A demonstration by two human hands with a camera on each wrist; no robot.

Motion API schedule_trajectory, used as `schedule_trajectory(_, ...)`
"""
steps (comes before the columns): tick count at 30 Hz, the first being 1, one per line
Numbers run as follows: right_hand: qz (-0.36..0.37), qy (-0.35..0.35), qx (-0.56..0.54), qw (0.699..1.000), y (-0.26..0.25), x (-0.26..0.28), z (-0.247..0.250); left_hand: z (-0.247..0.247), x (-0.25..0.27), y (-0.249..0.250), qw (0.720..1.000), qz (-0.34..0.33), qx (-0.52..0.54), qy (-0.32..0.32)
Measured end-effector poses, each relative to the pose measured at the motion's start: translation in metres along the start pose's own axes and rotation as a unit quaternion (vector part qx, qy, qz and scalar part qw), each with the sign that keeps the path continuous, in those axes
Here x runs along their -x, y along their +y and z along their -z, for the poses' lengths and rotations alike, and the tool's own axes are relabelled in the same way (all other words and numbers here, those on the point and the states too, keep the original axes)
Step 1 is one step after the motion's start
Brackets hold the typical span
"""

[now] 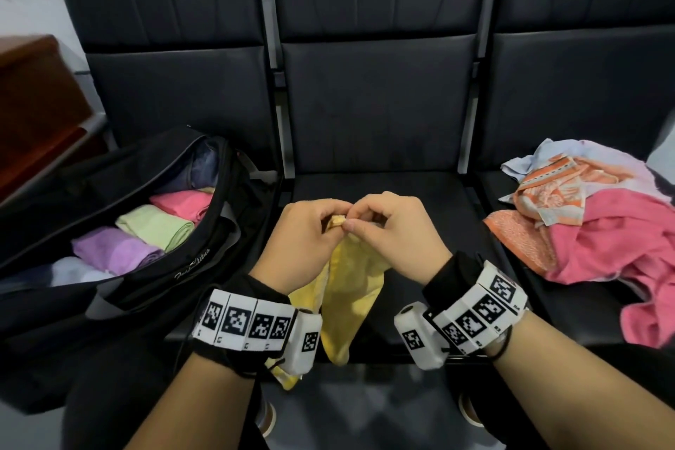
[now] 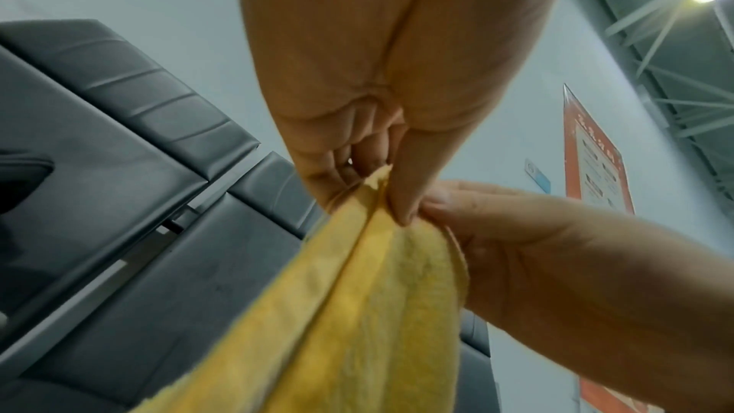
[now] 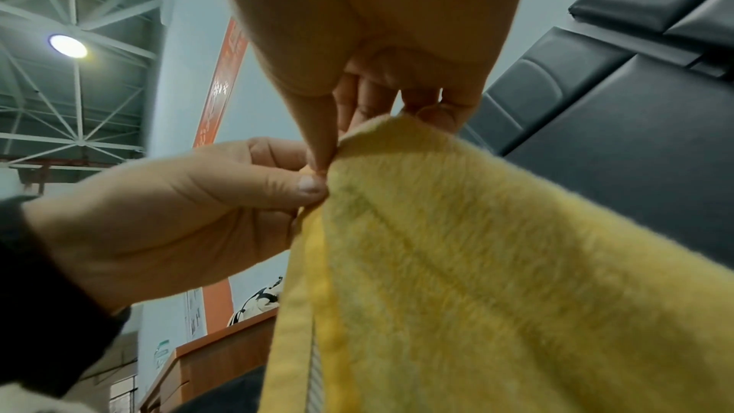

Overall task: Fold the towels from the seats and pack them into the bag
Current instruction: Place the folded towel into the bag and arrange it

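Observation:
A yellow towel (image 1: 350, 289) hangs over the front of the middle black seat (image 1: 380, 186). My left hand (image 1: 303, 234) and right hand (image 1: 387, 230) meet at its top and both pinch the same gathered edge. In the left wrist view the left hand (image 2: 369, 149) pinches the yellow towel (image 2: 357, 310) corner, with the right hand (image 2: 536, 247) beside it. In the right wrist view the right hand (image 3: 377, 99) pinches the yellow towel (image 3: 496, 263) edge next to the left hand (image 3: 190, 209). An open black bag (image 1: 120, 285) on the left seat holds folded purple, green and pink towels (image 1: 153, 226).
A loose pile of towels (image 1: 591, 215), pink, orange and pale blue, lies on the right seat. A brown wooden piece of furniture (image 1: 33, 99) stands at the far left. My shoes (image 1: 266, 416) show on the grey floor below the seats.

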State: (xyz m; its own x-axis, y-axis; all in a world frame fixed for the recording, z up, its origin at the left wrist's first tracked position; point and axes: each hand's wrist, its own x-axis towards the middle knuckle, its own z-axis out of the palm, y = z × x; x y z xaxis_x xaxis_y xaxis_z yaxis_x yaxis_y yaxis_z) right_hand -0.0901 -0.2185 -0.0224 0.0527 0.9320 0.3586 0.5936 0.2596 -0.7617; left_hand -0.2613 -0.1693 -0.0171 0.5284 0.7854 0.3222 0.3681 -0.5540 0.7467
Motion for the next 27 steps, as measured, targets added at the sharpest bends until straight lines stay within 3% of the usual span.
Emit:
schedule_trajectory(7,-0.015,-0.182,0.157,0.971,0.042,0.008,0.008,0.015,-0.004,0.002,0.98,0.036,0.043,0.191)
schedule_trajectory(15,0.009,-0.226,0.36,0.905,0.079,0.013,0.031,0.05,-0.007,0.003,0.934,0.001,0.042,0.356)
schedule_trajectory(21,-0.004,-0.168,0.298,0.939,0.087,0.014,0.055,0.076,-0.005,-0.005,0.922,0.017,0.019,0.387)
schedule_trajectory(27,0.02,-0.078,0.305,0.949,0.083,0.009,0.073,0.086,-0.001,-0.009,0.912,0.03,-0.015,0.41)
